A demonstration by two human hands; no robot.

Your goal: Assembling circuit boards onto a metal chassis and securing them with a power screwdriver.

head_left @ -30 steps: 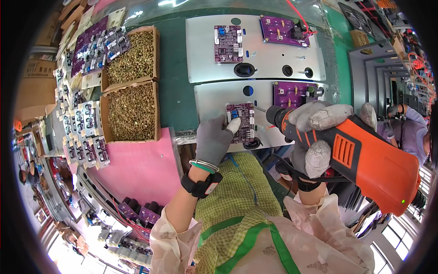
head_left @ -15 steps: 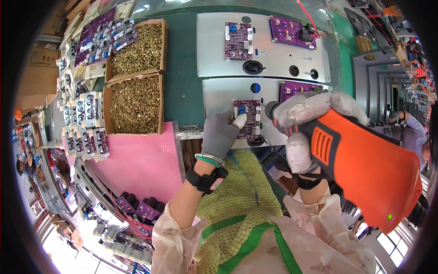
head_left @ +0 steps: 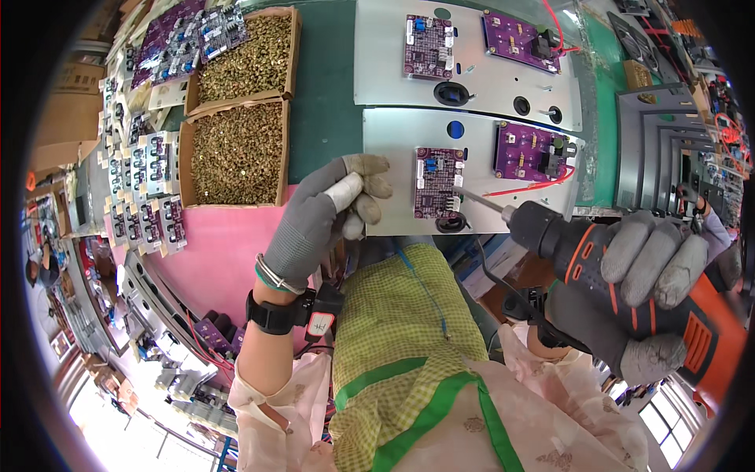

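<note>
where green bench [head_left: 326, 94] holds screw boxes [head_left: 236, 153], right hand [head_left: 645, 299] grips drill [head_left: 629, 291] (left hand [head_left: 326, 212] curled, empty).

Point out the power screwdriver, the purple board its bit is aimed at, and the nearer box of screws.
power screwdriver [head_left: 550, 236]: head view, black nose.
purple board [head_left: 437, 181]: head view, middle.
nearer box of screws [head_left: 236, 153]: head view, screw heap.

Purple circuit board [head_left: 437, 182], orange-black power screwdriver [head_left: 629, 299]
</note>
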